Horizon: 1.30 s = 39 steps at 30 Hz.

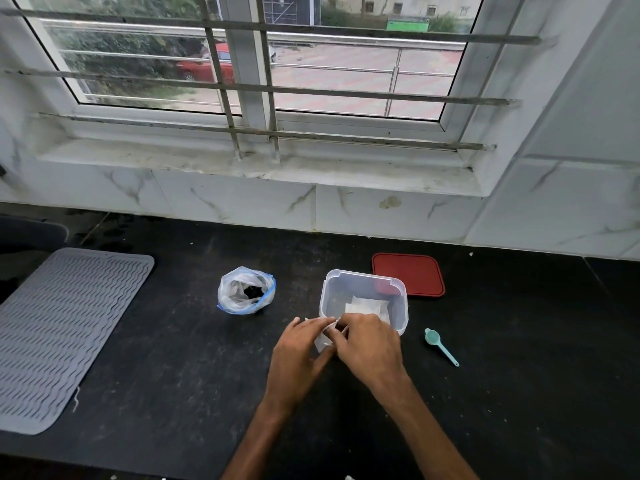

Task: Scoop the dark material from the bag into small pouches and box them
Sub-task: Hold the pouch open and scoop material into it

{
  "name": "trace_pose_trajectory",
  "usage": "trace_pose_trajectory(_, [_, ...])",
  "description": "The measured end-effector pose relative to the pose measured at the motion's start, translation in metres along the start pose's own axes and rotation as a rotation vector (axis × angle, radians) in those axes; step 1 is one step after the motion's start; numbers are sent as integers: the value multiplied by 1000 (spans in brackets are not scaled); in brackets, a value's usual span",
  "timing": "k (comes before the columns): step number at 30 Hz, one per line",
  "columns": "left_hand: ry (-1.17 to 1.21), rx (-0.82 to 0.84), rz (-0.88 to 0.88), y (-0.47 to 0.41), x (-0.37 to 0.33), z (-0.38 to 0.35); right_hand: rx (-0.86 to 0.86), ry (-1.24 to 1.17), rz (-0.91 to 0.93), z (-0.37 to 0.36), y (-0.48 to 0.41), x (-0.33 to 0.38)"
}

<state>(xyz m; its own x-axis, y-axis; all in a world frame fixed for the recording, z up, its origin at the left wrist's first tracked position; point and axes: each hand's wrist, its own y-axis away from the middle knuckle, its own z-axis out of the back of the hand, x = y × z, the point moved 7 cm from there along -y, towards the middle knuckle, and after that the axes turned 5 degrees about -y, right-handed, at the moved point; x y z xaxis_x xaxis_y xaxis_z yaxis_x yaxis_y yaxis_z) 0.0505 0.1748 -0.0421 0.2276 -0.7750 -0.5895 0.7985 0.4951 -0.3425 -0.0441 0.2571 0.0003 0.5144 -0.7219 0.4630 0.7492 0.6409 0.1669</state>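
A clear plastic bag (pixel 246 291) with a blue zip edge stands open on the black counter, dark material visible inside. To its right stands a clear plastic box (pixel 363 282) holding white pouches (pixel 367 306). Just in front of the box, my left hand (pixel 298 355) and my right hand (pixel 367 344) both pinch a small white pouch (pixel 323 341), which they mostly hide. A small teal scoop (pixel 440 345) lies on the counter to the right of the box, untouched.
The red box lid (pixel 415 275) lies flat behind and right of the box. A grey ribbed mat (pixel 59 334) covers the counter's left side. A marble wall and window sill rise behind the counter (pixel 173 375).
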Motion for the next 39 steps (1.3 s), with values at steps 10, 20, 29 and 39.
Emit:
trace_pose_trajectory(10, [-34, -47, -25, -4, -1, -7, 45, -27, 0, 3, -7, -2])
trace_pose_trajectory(20, [159, -95, 170, -3, 19, -4, 199, -139, -6, -5, -12, -11])
trace_pose_trajectory(29, [315, -25, 224, -9, 12, -14, 110, -191, 23, -3, -16, -7])
trace_pose_trajectory(39, [272, -67, 270, -7, 20, -14, 18, -100, 131, 1, -14, 0])
